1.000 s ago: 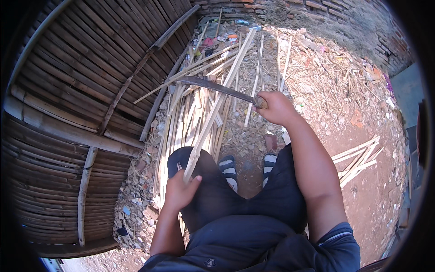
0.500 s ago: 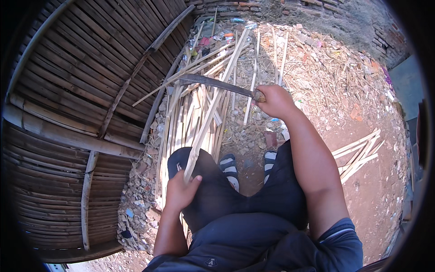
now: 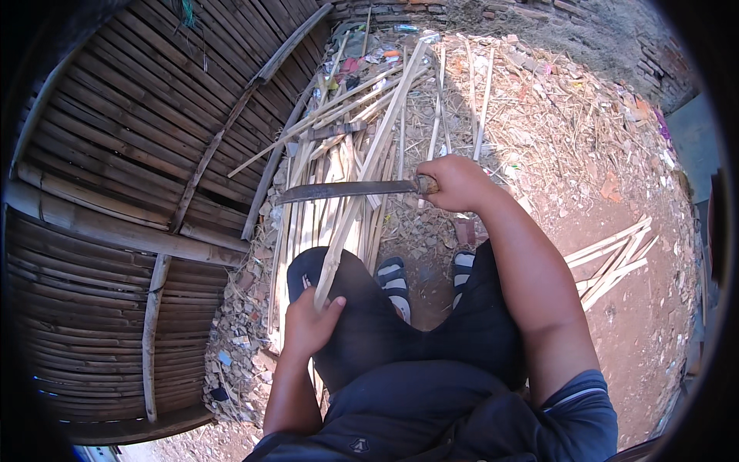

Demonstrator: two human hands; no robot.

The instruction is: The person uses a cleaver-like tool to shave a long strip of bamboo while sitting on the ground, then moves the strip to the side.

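Observation:
My left hand [image 3: 309,323] grips the near end of a long pale bamboo strip [image 3: 362,181] that rests on my left knee and runs up and away over a heap of strips. My right hand [image 3: 456,183] holds the handle of a long dark machete [image 3: 346,189]. The blade lies level, pointing left, and crosses the strip about midway along it; whether it touches the strip I cannot tell. I sit with dark shorts and striped sandals [image 3: 394,279] below.
A bamboo slat wall [image 3: 131,154] fills the left side. Several split bamboo strips [image 3: 323,208] lie piled beside it. More strips [image 3: 612,258] lie on the bare earth at the right. Chips and litter cover the ground [image 3: 554,131] ahead, with a brick wall [image 3: 585,23] beyond.
The right hand has brought the machete down and nearer, so the blade now crosses the strip lower. The left hand keeps its hold on the strip at the knee.

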